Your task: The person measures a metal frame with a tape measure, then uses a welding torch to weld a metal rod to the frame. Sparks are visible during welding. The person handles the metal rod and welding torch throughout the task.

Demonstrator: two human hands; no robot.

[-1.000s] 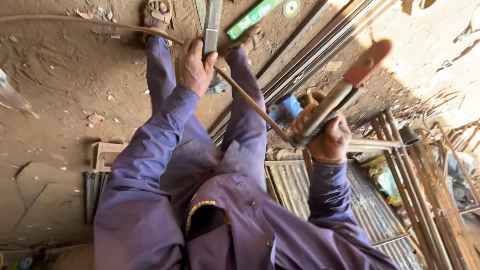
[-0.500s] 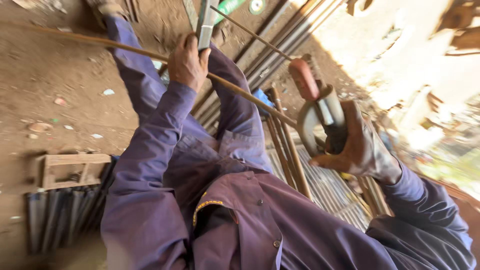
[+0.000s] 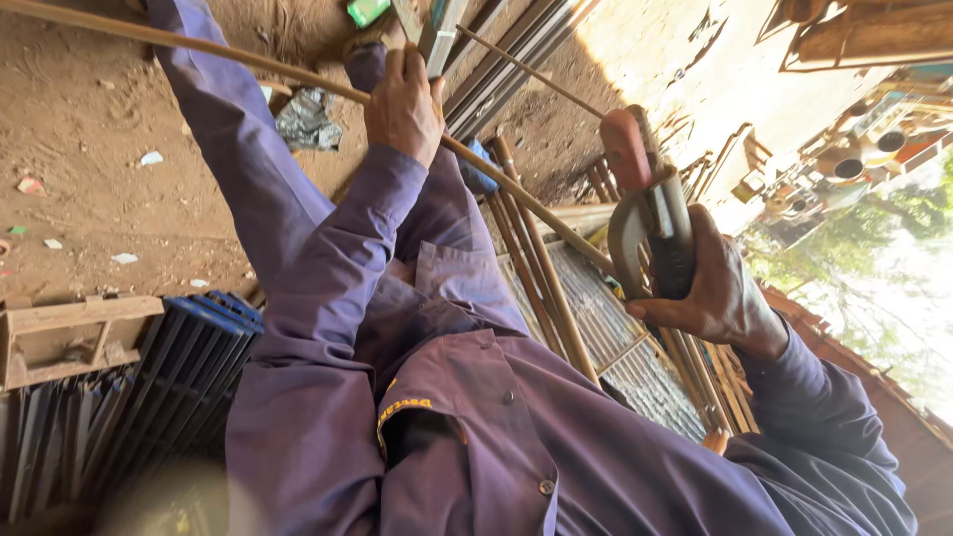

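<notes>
I wear purple coveralls, and my legs stretch toward the top of the head view. My left hand (image 3: 402,104) is closed around a grey flat metal bar (image 3: 438,35) that stands above my knee. A long thin brown rod (image 3: 248,62) runs from the upper left under that hand toward the right. My right hand (image 3: 715,293) grips a welding electrode holder (image 3: 650,213) with a red tip. A thin electrode (image 3: 531,71) sticks out from the holder toward the upper left, ending close to the bar.
A wooden crate (image 3: 69,333) and dark blue metal slats (image 3: 174,382) lie at the left on the dirt floor (image 3: 89,129). Rusty bars (image 3: 531,248) and a ribbed metal sheet (image 3: 596,308) lie under my right arm. Crumpled plastic (image 3: 308,114) sits by my leg.
The view has swung and tilted. My right hand has lifted the electrode holder and turned it so the red tip points up. My left hand has stayed on the metal bar.
</notes>
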